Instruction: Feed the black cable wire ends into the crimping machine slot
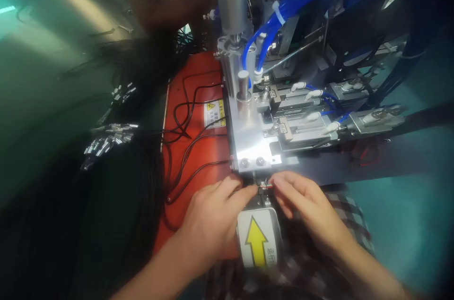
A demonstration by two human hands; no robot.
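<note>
Thin coloured wires (266, 186), reddish and pale, stretch between my two hands just below the front edge of a bright metal machine head (250, 149). My left hand (214, 212) lies over the red surface, thumb and fingers closed at the left end of the wires, around the cable they come from; the fingers partly hide it. From the right, my right hand (301, 196) pinches the other end of the wires between thumb and forefinger. A small dark fixture (260, 201) sits under the wires. Nearer me is a white plate with a yellow arrow (257, 238).
Black cables (184, 158) cross the red machine base (198, 144), which bears a warning label (214, 113). Bundled cables with shiny ends (109, 139) hang at left. Air cylinders (308, 125) and blue hoses (298, 0) fill the right. Another person's arm (177, 14) shows behind.
</note>
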